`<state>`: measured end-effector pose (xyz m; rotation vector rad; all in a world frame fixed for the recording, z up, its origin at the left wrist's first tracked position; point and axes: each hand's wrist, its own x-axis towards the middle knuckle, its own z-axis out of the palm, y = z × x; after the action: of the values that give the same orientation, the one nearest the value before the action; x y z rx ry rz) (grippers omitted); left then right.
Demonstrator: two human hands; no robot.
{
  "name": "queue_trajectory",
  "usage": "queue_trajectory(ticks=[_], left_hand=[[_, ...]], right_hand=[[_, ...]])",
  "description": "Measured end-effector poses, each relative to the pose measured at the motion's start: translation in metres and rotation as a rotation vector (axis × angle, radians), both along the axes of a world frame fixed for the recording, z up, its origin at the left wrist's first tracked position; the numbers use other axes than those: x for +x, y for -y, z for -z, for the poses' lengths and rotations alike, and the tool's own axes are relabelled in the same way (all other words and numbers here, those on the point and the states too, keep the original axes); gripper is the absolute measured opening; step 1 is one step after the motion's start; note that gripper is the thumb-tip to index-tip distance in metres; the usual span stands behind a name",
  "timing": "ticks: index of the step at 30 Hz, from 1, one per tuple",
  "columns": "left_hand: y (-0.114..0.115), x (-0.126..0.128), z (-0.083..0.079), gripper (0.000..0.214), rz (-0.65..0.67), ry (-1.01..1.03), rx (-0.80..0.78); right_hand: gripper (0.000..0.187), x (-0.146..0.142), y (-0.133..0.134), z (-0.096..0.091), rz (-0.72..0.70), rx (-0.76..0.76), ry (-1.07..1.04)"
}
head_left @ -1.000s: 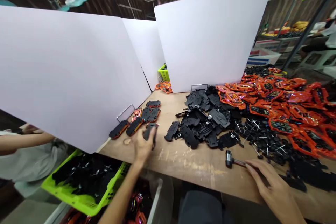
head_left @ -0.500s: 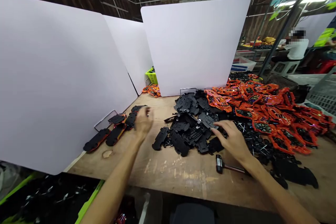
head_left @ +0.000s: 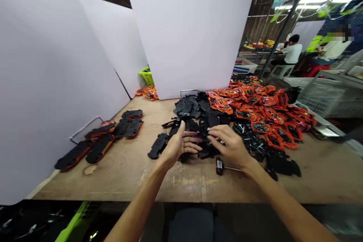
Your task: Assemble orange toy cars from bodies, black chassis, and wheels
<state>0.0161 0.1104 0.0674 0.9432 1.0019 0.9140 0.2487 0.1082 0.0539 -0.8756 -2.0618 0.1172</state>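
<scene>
Two bare forearms reach in from the bottom of the view over a pale wooden work surface. The left hand is open, its grip empty, with fingers extended toward the near edge of a heap of flat black plastic toy-car chassis. The right hand curves downward just beside it, fingertips at the same heap; whether that grip has hold of a piece cannot be told.

A small black-headed hammer lies on the surface just below the right hand. Past the heap, a mound of glossy orange toy-car bodies spreads to the right, with loose black wheels on metal axles at its near edge. To the left, a group of assembled orange-and-black toy cars lies upside down beside tall white divider panels. Two seated people work far off to the right.
</scene>
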Motion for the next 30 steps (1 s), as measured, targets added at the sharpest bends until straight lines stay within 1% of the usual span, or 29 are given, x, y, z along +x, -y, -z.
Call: queue_trajectory(ticks=[1,2,3,4,5,6,7,8,10,12,14,15,17,18,19,20,22,23,24,26,27,30], left_hand=[[0.009,0.005,0.000,0.067,-0.017,0.030,-0.010],[0.019,0.010,0.001,0.060,-0.055,0.027,0.007],[0.029,0.013,0.005,0.054,-0.097,0.005,0.031],[0.040,0.015,0.010,0.050,-0.127,-0.023,0.046],[0.050,0.017,0.016,0.049,-0.141,-0.043,0.046],[0.060,0.018,0.023,0.049,-0.142,-0.050,0.032],[0.070,0.019,0.029,0.051,-0.141,-0.051,0.008],[0.078,0.019,0.035,0.052,-0.146,-0.049,-0.020],[0.091,0.020,0.045,0.054,-0.170,-0.039,-0.072],[0.102,0.019,0.052,0.054,-0.192,-0.018,-0.121],[0.111,0.016,0.058,0.056,-0.212,0.013,-0.159],[0.115,0.013,0.060,0.057,-0.219,0.027,-0.170],[0.122,0.009,0.064,0.058,-0.223,0.050,-0.176],[0.125,0.008,0.065,0.058,-0.224,0.058,-0.177],[0.127,0.007,0.065,0.058,-0.227,0.064,-0.183],[0.129,0.007,0.065,0.058,-0.233,0.073,-0.192],[0.130,0.010,0.063,0.056,-0.259,0.086,-0.195],[0.131,0.012,0.062,0.055,-0.274,0.078,-0.183],[0.131,0.014,0.061,0.054,-0.289,0.060,-0.164],[0.132,0.016,0.061,0.056,-0.318,-0.002,-0.123],[0.132,0.017,0.061,0.057,-0.326,-0.033,-0.109],[0.130,0.019,0.064,0.058,-0.315,-0.084,-0.091]], right_hand=[[0.021,0.006,0.018,0.003,-0.064,0.002,0.028],[0.023,0.015,0.034,0.006,-0.096,-0.010,0.048],[0.024,0.025,0.046,0.009,-0.075,-0.028,0.044],[0.023,0.037,0.053,0.011,-0.001,-0.050,0.023],[0.020,0.051,0.056,0.012,0.107,-0.077,0.003],[0.018,0.064,0.054,0.014,0.226,-0.101,-0.006],[0.015,0.077,0.049,0.015,0.313,-0.123,0.027],[0.013,0.087,0.042,0.018,0.353,-0.144,0.097],[0.016,0.098,0.027,0.026,0.338,-0.192,0.260],[0.015,0.099,0.017,0.035,0.322,-0.227,0.329],[0.013,0.095,0.016,0.042,0.338,-0.238,0.317],[0.015,0.092,0.019,0.042,0.357,-0.228,0.270],[0.016,0.084,0.032,0.038,0.373,-0.217,0.105],[0.015,0.077,0.042,0.034,0.350,-0.237,0.006],[0.014,0.068,0.052,0.030,0.295,-0.280,-0.083],[0.011,0.057,0.062,0.026,0.201,-0.347,-0.137],[0.007,0.028,0.083,0.022,-0.053,-0.484,-0.129],[0.005,0.012,0.091,0.023,-0.151,-0.513,-0.108],[0.004,-0.003,0.097,0.025,-0.215,-0.523,-0.093],[0.010,-0.027,0.104,0.033,-0.270,-0.525,-0.086],[0.018,-0.034,0.105,0.037,-0.274,-0.526,-0.097],[0.046,-0.043,0.107,0.047,-0.253,-0.516,-0.114]])
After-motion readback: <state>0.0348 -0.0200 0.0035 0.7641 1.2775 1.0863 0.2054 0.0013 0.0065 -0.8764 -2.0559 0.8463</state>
